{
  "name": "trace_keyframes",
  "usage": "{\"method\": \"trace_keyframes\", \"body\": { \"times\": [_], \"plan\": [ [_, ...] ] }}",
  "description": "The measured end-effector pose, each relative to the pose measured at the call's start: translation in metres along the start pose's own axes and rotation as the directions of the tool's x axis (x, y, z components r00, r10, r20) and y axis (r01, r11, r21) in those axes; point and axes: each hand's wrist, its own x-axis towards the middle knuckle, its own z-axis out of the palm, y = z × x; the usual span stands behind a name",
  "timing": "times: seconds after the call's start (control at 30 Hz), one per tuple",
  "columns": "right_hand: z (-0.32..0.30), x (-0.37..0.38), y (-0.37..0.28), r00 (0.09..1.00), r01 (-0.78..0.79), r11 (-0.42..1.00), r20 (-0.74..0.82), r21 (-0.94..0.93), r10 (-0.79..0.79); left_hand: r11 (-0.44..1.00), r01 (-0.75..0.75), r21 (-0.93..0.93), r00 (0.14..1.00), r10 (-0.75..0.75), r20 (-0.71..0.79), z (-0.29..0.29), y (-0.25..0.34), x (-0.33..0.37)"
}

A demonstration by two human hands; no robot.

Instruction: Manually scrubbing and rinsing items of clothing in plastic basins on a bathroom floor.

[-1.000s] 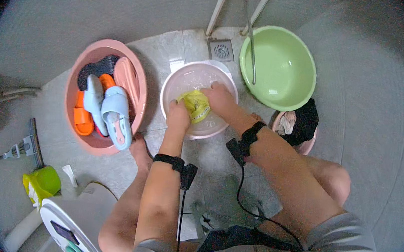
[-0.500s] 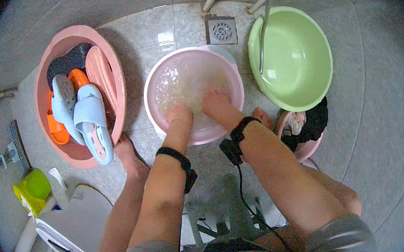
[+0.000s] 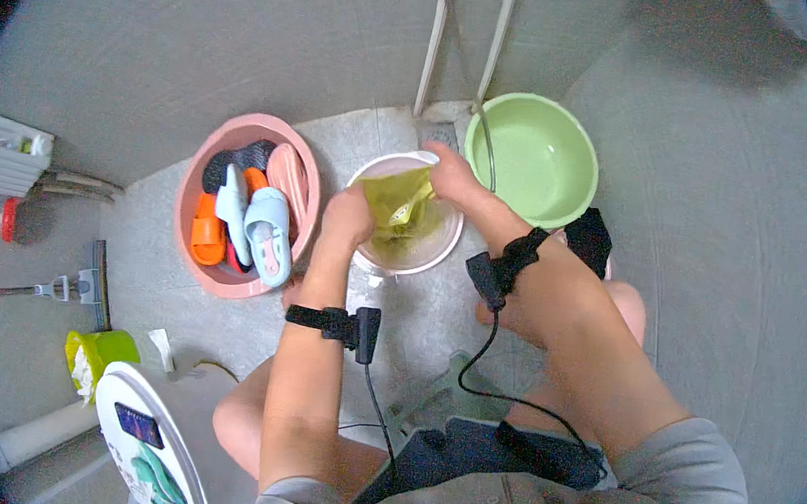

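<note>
The grey tiled floor [image 3: 148, 241] bore a pale pink basin [image 3: 441, 247], and over it hung a yellow cloth [image 3: 398, 201]. My left hand [image 3: 349, 217] and right hand [image 3: 452, 172] each clamped an edge; it looked light, soft, probably slippery, best held by its corners.

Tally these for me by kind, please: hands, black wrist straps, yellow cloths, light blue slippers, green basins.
Hands: 2 (left hand, right hand)
Black wrist straps: 2
Yellow cloth: 1
Light blue slippers: 2
Green basin: 1
Total: 8
</note>
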Motion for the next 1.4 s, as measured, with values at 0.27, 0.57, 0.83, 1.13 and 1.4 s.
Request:
{"method": "trace_keyframes", "body": {
  "times": [0.27,0.57,0.83,1.13,1.4],
  "plan": [
    [-0.085,-0.052,-0.18,0.979,0.2,0.953,-0.002,0.229,-0.205,0.982,-0.175,-0.071,0.934,0.142,-0.326,-0.184,0.086,-0.085],
    [-0.123,-0.084,-0.256,0.92,0.354,0.884,0.056,0.306,-0.388,0.964,-0.215,-0.155,0.918,0.146,-0.37,-0.247,0.124,-0.108],
    [-0.07,-0.047,-0.191,0.913,0.286,0.925,0.222,0.25,-0.342,0.927,-0.286,-0.243,0.936,0.216,-0.277,-0.146,0.089,-0.049],
    [-0.065,-0.015,-0.109,0.997,-0.069,0.597,0.077,0.799,0.012,0.977,-0.186,-0.101,0.926,0.141,-0.349,-0.186,0.099,-0.048],
    [0.044,-0.058,0.029,0.601,-0.713,0.03,0.589,0.7,0.54,0.774,-0.273,-0.571,0.909,0.012,-0.418,-0.299,0.152,-0.109]
  ]
}}
